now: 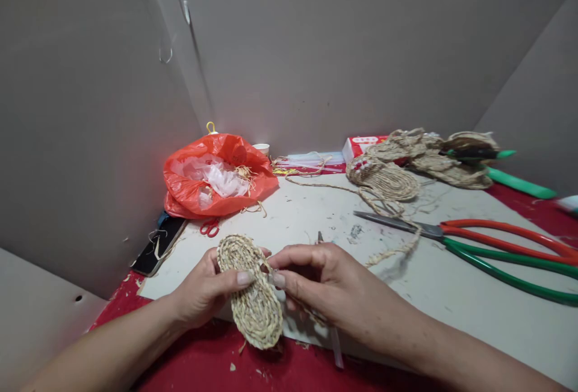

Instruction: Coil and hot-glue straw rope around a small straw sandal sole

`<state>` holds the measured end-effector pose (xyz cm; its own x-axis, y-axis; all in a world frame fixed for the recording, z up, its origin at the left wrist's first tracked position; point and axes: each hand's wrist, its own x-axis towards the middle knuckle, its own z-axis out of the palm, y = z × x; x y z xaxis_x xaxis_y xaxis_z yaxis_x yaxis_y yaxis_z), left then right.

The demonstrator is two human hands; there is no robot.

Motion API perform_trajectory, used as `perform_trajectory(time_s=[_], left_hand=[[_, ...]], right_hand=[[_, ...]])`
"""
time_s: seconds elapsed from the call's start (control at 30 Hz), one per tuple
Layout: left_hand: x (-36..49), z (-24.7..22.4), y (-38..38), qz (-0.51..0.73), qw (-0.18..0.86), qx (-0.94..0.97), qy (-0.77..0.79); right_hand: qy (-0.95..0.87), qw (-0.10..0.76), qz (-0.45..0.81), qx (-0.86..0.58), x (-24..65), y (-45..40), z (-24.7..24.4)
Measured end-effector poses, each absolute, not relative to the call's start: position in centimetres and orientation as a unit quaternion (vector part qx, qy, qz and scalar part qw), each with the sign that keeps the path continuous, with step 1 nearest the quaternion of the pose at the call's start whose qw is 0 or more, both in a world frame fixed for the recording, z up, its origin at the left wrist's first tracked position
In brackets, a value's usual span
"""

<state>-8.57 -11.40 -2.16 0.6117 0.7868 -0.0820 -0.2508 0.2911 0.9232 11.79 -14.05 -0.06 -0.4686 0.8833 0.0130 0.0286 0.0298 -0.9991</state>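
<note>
My left hand (pixel 203 286) is closed around the left side of a coiled, braided straw sole (pixel 257 314), its thumb pressed on the top face. The sole is oval, pale straw-coloured and tilted over the near edge of the white board. At its right edge, my right hand (pixel 323 277) pinches braided straw cord (pixel 316 315) between thumb and fingers, touching the sole. More cord runs from behind this hand toward the back right. A dark pointed tip (pixel 320 236) shows just beyond the right hand, and a clear plastic stick (pixel 336 348) below it; their other ends are hidden.
Large shears (pixel 433 230) with red and green handles lie at right. Behind them are finished straw coils (pixel 383 178) and a red-white box (pixel 356 146). A red plastic bag (pixel 189 199), small red scissors (pixel 210 227) and a phone (pixel 158 246) lie left. Grey panels (pixel 316 49) enclose the table.
</note>
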Motion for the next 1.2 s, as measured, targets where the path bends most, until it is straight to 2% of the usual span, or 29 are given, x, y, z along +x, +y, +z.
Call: perform_trajectory(time_s=[0.2,0.53,0.77,0.9,1.07,1.13,1.2], left_hand=[[-8.7,-1.9,-11.4,0.341,0.738,0.507,0.286],[-9.0,-2.2,-11.3,0.335,0.722,0.540,0.273],[-9.0,-2.0,-11.2,0.327,0.725,0.540,0.275],[-9.0,-2.0,-11.4,0.321,0.728,0.538,0.279],[-8.6,-2.4,-11.7,0.321,0.737,0.525,0.279],[-8.5,-2.5,-11.7,0.329,0.735,0.523,0.280],[-8.4,-2.4,-11.7,0.338,0.731,0.524,0.277]], right_hand=[[-0.725,0.357,0.468,-0.359,12.1,-14.4,0.0],[-0.759,0.361,0.394,-0.372,12.0,-14.7,0.2],[-0.800,0.374,0.287,-0.370,12.0,-14.4,-0.5],[-0.823,0.369,0.194,-0.386,11.9,-14.7,-1.4],[-0.856,0.313,0.039,-0.409,11.6,-15.5,-2.2],[-0.859,0.299,0.031,-0.415,11.4,-15.6,-2.3],[-0.845,0.316,0.080,-0.424,11.2,-15.6,-2.1]])
